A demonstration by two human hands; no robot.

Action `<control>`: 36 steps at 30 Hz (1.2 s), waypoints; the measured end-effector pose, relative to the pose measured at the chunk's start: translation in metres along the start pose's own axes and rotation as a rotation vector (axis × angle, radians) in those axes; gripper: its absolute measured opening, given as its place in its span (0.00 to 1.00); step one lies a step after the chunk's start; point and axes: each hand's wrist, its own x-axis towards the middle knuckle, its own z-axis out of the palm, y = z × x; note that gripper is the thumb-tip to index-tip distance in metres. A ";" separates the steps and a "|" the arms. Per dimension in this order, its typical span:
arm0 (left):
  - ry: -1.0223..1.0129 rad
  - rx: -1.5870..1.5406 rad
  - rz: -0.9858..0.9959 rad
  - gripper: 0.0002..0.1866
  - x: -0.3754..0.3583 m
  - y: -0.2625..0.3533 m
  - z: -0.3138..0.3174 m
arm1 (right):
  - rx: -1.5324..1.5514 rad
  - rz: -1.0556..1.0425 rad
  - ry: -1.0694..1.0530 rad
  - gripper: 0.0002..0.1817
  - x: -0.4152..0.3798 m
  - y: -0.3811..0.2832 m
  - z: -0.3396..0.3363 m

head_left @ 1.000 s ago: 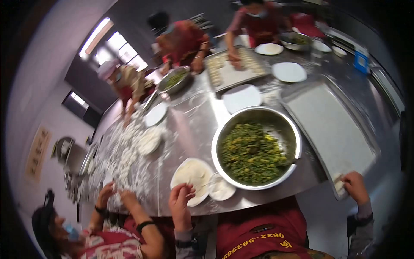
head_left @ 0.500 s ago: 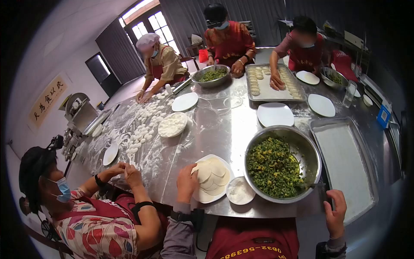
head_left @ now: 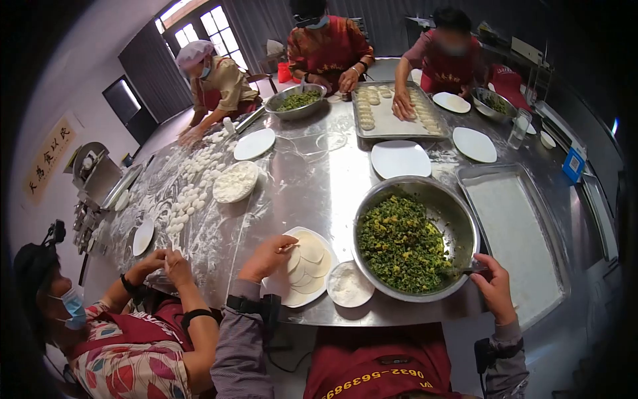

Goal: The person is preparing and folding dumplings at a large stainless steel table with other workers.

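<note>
- Head view: left hand (head_left: 266, 258), fingers curled, touches thin wrappers (head_left: 307, 258) on a plate (head_left: 312, 295) on the counter (head_left: 312, 179); likely soft, floppy, best peeled by an edge.
- Right hand (head_left: 493, 287) grips a utensil handle (head_left: 473, 270) at the filling bowl (head_left: 458, 206).

A commercial kitchen or dumpling workshop. A big steel bench (head_left: 319, 179) dusted with flour carries bowls of green filling (head_left: 402, 243), plates of round wrappers (head_left: 307, 256), rows of dough pieces (head_left: 189, 193) and a tray of finished dumplings (head_left: 392, 110). Several people in aprons, masks and hair caps work around it, with a machine (head_left: 93, 176) at the wall.
</note>
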 end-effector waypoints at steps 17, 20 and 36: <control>0.142 -0.715 -0.376 0.22 -0.080 0.052 0.120 | 0.240 0.041 -0.002 0.14 -0.004 0.037 0.020; 0.097 -0.817 -0.380 0.24 -0.071 0.052 0.124 | 0.363 0.079 0.016 0.07 -0.001 0.033 0.029; 0.140 -1.015 -0.443 0.29 -0.036 0.069 0.137 | 0.414 0.095 0.465 0.08 -0.054 0.046 0.015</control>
